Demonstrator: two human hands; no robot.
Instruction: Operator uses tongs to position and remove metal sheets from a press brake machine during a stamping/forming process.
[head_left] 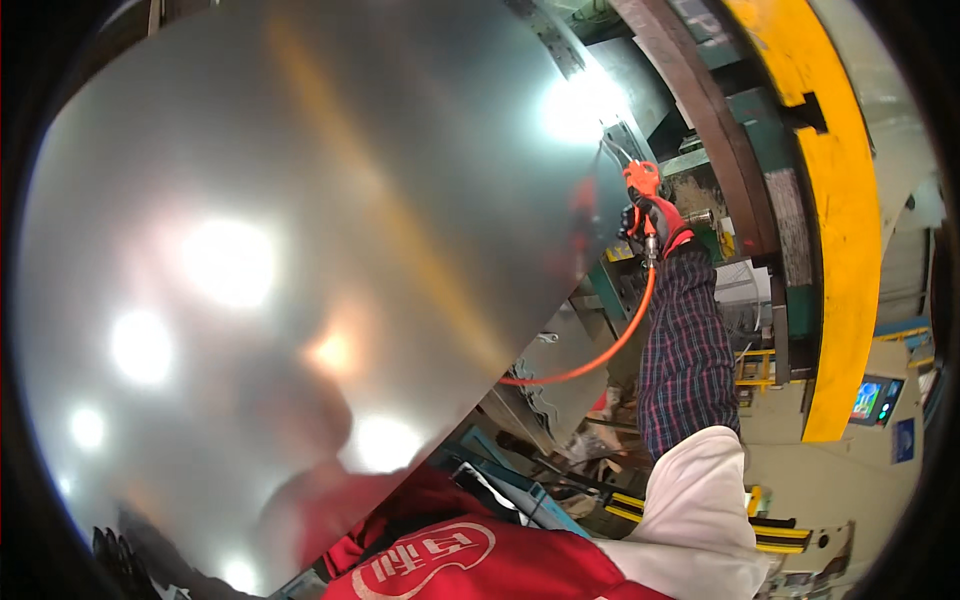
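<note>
We grip the orange air gun (642,180) in our gloved right hand (655,222), beside the big shiny metal sheet's (300,250) edge; its orange hose (610,350) hangs below. Our left hand is out of sight.

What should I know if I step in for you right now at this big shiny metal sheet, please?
Right hand: gloved, arm stretched forward, gripping the orange air tool at the far right edge of the metal sheet.
Orange hose: hangs from the tool, curving down and left behind the sheet's lower edge.
Left hand: not clearly visible; only a dark gloved shape shows at the lower left corner.
Done: tool is at the sheet's edge.
Left: cannot tell how much of the sheet has been worked.
</note>
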